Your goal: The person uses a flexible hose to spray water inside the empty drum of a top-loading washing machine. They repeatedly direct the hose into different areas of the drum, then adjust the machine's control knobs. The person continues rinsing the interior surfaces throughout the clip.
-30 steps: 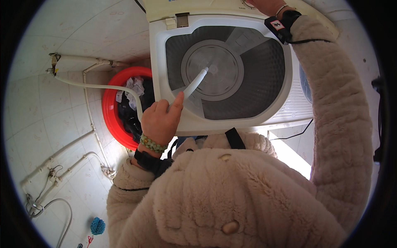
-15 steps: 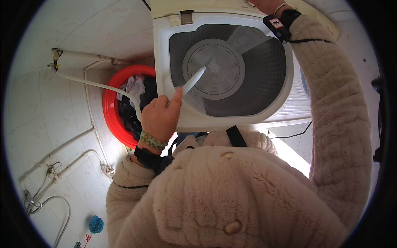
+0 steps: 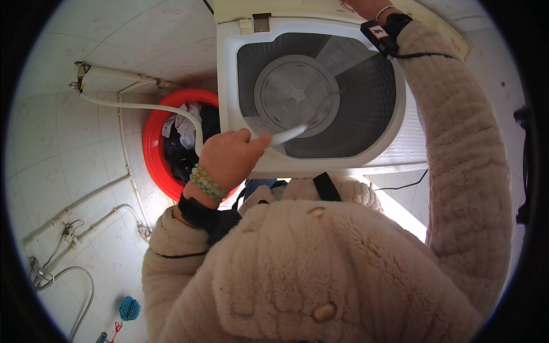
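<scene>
My left hand [image 3: 229, 157] grips a white hose [image 3: 286, 135] whose end points into the open drum of a white top-loading washing machine [image 3: 229, 86]. The hose runs back left over a red basin [image 3: 151, 154] to a wall pipe. The drum shows a grey round agitator plate [image 3: 296, 91] and holds no clothes. My right arm in a fluffy cream sleeve reaches up to the machine's back panel; only the wrist of my right hand [image 3: 366, 6] shows at the top edge, so its grip is hidden.
The red basin holding dark and white laundry stands left of the machine. White pipes [image 3: 123, 137] and hoses run along the tiled wall and floor at left. A small blue scrubber [image 3: 129, 308] lies at the bottom left.
My left hand has shifted right and lowered the hose tip from the drum's middle toward its near rim. The view has tilted slightly; my right arm stays on the back panel.
</scene>
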Motion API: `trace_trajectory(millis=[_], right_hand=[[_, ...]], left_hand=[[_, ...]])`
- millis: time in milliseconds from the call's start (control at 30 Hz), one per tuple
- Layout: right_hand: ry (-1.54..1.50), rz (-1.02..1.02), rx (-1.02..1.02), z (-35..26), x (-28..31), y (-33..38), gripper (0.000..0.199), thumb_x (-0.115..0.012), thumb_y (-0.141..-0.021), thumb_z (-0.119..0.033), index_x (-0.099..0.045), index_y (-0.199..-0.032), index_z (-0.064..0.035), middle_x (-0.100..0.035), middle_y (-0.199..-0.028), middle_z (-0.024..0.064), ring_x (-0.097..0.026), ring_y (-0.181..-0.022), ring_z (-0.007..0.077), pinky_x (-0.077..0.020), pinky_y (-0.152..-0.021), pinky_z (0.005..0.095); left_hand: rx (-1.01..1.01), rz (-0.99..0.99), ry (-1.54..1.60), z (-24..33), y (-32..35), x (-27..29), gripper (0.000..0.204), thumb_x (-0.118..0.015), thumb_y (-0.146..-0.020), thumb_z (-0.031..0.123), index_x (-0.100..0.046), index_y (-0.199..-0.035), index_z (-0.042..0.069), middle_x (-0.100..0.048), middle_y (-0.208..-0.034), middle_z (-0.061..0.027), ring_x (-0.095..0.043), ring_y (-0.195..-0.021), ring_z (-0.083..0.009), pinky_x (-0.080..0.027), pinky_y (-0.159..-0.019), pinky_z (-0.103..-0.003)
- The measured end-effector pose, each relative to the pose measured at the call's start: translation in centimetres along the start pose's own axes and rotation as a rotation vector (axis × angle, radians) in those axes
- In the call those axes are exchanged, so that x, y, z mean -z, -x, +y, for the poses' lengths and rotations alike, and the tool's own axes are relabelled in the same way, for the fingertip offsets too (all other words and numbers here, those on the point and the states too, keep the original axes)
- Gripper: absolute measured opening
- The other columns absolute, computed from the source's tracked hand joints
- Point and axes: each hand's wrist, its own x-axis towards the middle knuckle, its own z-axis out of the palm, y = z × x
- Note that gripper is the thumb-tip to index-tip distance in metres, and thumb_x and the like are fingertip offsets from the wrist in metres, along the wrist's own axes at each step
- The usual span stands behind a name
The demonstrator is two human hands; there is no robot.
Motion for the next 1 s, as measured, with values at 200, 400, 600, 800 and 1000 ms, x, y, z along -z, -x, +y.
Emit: trace_trajectory(millis=[200,400,600,800,1000], right_hand=[[0.090,-0.005,0.169,0.1,-0.1,-0.3,0.014,-0.059,-0.088,-0.020,-0.068,-0.086,-0.0098,-0.064,-0.090,0.0093,-0.064,-0.090,0.0295,-0.0540,-0.073,0.0432],[0.060,0.016,0.145,0.1,-0.5,-0.7,0.013,-0.059,-0.088,-0.018,-0.068,-0.087,-0.0100,-0.065,-0.090,0.0083,-0.064,-0.090,0.0293,-0.0538,-0.073,0.0432],[0.054,0.050,0.114,-0.1,-0.6,-0.8,0.014,-0.059,-0.088,-0.020,-0.066,-0.090,-0.0085,-0.066,-0.088,0.0119,-0.066,-0.085,0.0316,-0.0535,-0.072,0.0440],[0.016,0.037,0.029,-0.6,-0.3,-0.6,0.017,-0.058,-0.090,-0.022,-0.064,-0.093,-0.0068,-0.066,-0.087,0.0155,-0.067,-0.080,0.0348,-0.0533,-0.069,0.0456],[0.047,0.031,0.045,-0.5,-0.2,-0.8,0.016,-0.058,-0.090,-0.022,-0.062,-0.094,-0.0069,-0.066,-0.089,0.0163,-0.067,-0.079,0.0358,-0.0529,-0.069,0.0464]], left_hand=[[0.193,0.053,-0.238,-0.7,-0.1,1.5,0.040,-0.062,-0.082,0.011,-0.067,-0.121,0.016,-0.054,-0.073,-0.0042,-0.062,-0.065,-0.0247,-0.050,-0.054,-0.039],[0.033,0.023,-0.081,0.3,-1.0,0.7,0.035,-0.072,-0.085,0.018,-0.069,-0.120,0.020,-0.054,-0.071,-0.0044,-0.061,-0.063,-0.0248,-0.048,-0.051,-0.038],[0.201,0.115,-0.083,-0.2,-1.1,0.4,0.033,-0.071,-0.086,0.020,-0.069,-0.118,0.020,-0.055,-0.073,-0.0046,-0.061,-0.064,-0.0258,-0.049,-0.052,-0.039],[0.284,0.179,-0.137,-1.0,-1.8,0.5,0.034,-0.070,-0.087,0.019,-0.068,-0.121,0.020,-0.057,-0.076,-0.0060,-0.062,-0.067,-0.0260,-0.050,-0.057,-0.038],[0.120,-0.006,-0.044,-0.5,-1.8,-0.1,0.037,-0.071,-0.087,0.017,-0.067,-0.123,0.019,-0.058,-0.077,-0.0066,-0.062,-0.067,-0.0270,-0.050,-0.057,-0.039]])
